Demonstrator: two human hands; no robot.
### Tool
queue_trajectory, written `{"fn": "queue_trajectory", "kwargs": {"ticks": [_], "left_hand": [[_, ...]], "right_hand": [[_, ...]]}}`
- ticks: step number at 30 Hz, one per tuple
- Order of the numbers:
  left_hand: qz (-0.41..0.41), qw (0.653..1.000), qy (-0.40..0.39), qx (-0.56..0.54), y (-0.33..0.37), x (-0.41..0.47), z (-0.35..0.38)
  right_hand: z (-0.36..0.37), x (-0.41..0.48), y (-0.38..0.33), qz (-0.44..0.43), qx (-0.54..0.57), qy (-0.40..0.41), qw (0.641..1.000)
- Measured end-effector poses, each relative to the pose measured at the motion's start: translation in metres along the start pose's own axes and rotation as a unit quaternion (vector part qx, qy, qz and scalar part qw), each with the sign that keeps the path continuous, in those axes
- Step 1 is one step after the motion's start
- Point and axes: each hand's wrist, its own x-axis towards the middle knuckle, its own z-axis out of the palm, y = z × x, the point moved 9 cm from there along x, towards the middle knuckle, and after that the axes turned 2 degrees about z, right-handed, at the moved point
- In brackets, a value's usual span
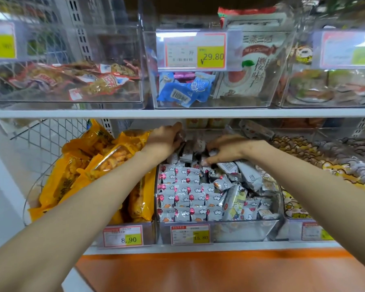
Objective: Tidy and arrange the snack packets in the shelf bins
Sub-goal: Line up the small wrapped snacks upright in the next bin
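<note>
A clear middle bin [249, 230] on the lower shelf holds several small grey snack packets [183, 194] printed with red balloons; those at the front left lie in neat rows, those at the right lie jumbled. My left hand [164, 140] reaches into the back of this bin, fingers curled around dark-and-white packets [187, 153]. My right hand [226, 150] is beside it at the back, fingers closed over more of the same packets. Both forearms stretch over the bins. What lies under the palms is hidden.
Yellow snack bags [97, 163] fill the left bin. A bin of cartoon-printed packets [325, 161] sits at the right. The upper shelf [177, 113] carries clear bins with red-orange bags [72, 79], blue packets [181, 89] and a tall white pouch [253, 60]. An orange ledge [198, 270] runs below.
</note>
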Motion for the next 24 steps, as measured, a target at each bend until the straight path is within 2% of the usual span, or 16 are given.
{"fn": "queue_trajectory", "kwargs": {"ticks": [2, 5, 6, 8, 11, 16, 24], "left_hand": [[-0.012, 1.000, -0.003, -0.006, -0.003, -0.001, -0.001], [-0.027, 0.999, -0.018, -0.017, -0.009, -0.001, 0.001], [-0.032, 0.999, -0.021, -0.025, -0.011, -0.001, 0.002], [-0.046, 0.998, -0.018, -0.045, -0.016, 0.001, 0.001], [-0.062, 0.998, -0.005, -0.031, -0.021, 0.002, -0.002], [-0.075, 0.997, 0.011, 0.022, -0.019, 0.001, -0.006], [-0.085, 0.995, 0.048, 0.018, -0.019, 0.001, -0.008]], "right_hand": [[0.000, 0.001, 0.001, 0.005, 0.034, 0.012, 0.999], [-0.015, -0.004, 0.002, 0.010, 0.159, 0.091, 0.983], [-0.020, -0.005, 0.001, 0.004, 0.163, 0.113, 0.980], [-0.021, -0.005, -0.010, -0.030, 0.099, 0.107, 0.989], [-0.007, 0.003, -0.038, -0.101, 0.013, 0.040, 0.994], [-0.007, 0.010, -0.045, -0.105, -0.047, 0.029, 0.993], [-0.009, 0.001, -0.027, -0.096, 0.037, 0.061, 0.993]]}}
